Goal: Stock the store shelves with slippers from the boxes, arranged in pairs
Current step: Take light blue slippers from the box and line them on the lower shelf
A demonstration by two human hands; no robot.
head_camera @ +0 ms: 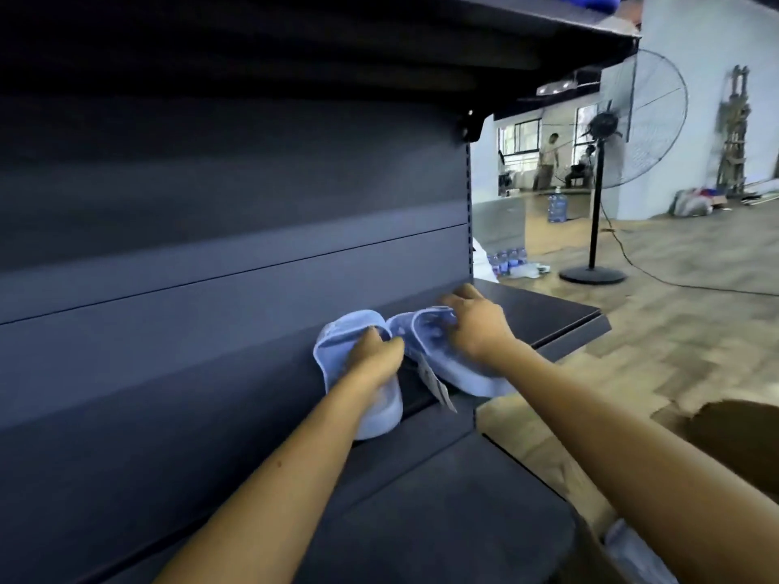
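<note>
Blue left slipper [377, 415] and right slipper [474, 379] lay side by side on the shelf [548, 314], toes to the back, heels spread apart. Left hand [375, 360] curled round one strap, right hand [476, 326] round the other.

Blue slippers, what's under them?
A dark shelf is under the left slipper and right slipper. A white tag hangs between them. The slippers, gripped by the left hand and right hand, hide whether their soles touch it.

No legible text or number recorded. White hang tag [436, 383], at 3 o'clock of the left slipper [350, 326]: print blurred, unreadable.
</note>
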